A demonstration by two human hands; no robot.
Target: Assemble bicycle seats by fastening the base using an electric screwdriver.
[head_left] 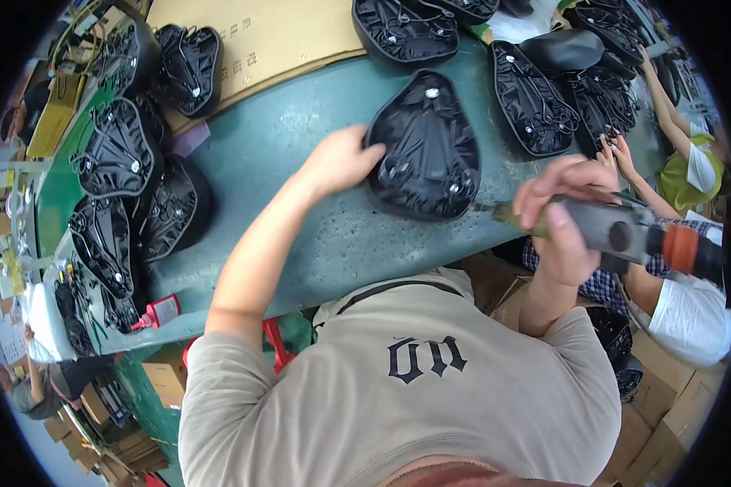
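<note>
A black bicycle saddle [426, 150] lies upside down on the green worktable [300, 154], its underside with metal fittings facing up. My left hand [339, 160] grips the saddle's left edge. My right hand [562, 215] is wrapped around a grey power tool [625, 231] with an orange band on its rear end. The tool's tip points left toward the saddle's lower right edge, close to it.
Several more upturned saddles are stacked at the left [122, 158] and at the back right [544, 97]. A cardboard sheet [260, 40] lies at the back. Another person's hands [617, 154] work at the right. Cardboard boxes [666, 422] stand below the table.
</note>
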